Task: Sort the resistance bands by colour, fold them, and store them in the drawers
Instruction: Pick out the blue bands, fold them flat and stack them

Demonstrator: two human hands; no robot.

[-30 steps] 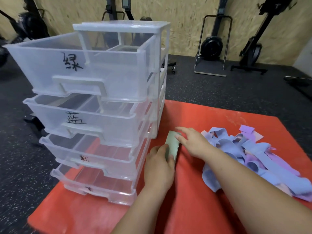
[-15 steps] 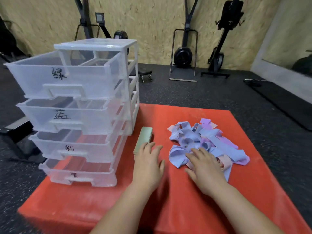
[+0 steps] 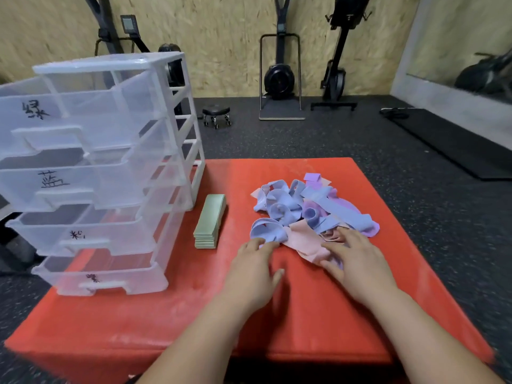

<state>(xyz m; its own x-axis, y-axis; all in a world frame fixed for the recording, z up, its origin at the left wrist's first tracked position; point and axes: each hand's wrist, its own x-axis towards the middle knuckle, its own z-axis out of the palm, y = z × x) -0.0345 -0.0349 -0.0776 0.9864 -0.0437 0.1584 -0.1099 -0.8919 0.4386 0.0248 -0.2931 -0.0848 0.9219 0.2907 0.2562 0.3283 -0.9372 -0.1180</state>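
Left hand: flat on the red mat, fingers loose, holding nothing, tips just beside a blue loop. Right hand: fingers spread, resting on the pink band at the pile's near edge, gripping nothing. Pile of bands: blue, purple and pink, tangled, mid-mat. Left of it, well apart, 1 neat stack of folded green bands. Beyond that, drawer unit: 4 clear drawers, all pulled out, each hand-labelled; mat and floor show through their walls. Exercise machines stand at the far wall.
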